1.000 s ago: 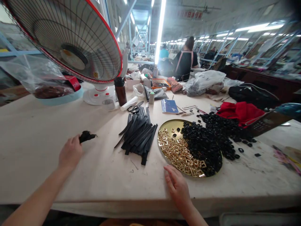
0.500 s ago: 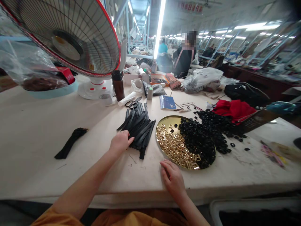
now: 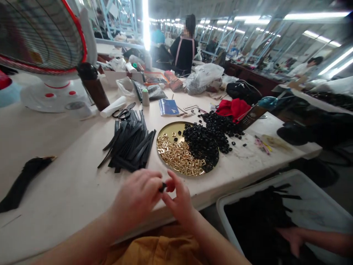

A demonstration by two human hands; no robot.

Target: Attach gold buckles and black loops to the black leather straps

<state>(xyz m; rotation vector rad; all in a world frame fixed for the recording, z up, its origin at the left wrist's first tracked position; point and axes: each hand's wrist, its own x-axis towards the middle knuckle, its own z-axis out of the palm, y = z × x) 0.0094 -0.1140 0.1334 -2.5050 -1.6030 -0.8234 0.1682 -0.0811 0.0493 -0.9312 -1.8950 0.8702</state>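
My left hand (image 3: 139, 191) is closed at the table's front edge, its fingers pinched on a black strip (image 3: 162, 187), of which just a short end shows. Facing it, my right hand (image 3: 179, 197) has thumb and fingers apart around that end, with nothing visible held in them. Behind my left hand lies a pile of flat black strips (image 3: 131, 143). A round gold tray (image 3: 168, 129) stands just beyond my hands, holding small gold square buckles (image 3: 182, 158) and small black pieces (image 3: 201, 143), which also spill onto the table.
Another person's hand (image 3: 293, 235) reaches into a white bin (image 3: 228, 217) of black material at lower right. Scissors (image 3: 124, 112), a blue booklet (image 3: 168, 107), a thread spool (image 3: 145, 97) and a brown bottle (image 3: 95, 88) stand behind. A fan (image 3: 41, 40) is at left, a black bundle (image 3: 23, 180) below it.
My left hand has left the strip pile and come toward me to meet my right hand, a black piece now in its fingers. The view has turned right, showing the bin and another person's hand.
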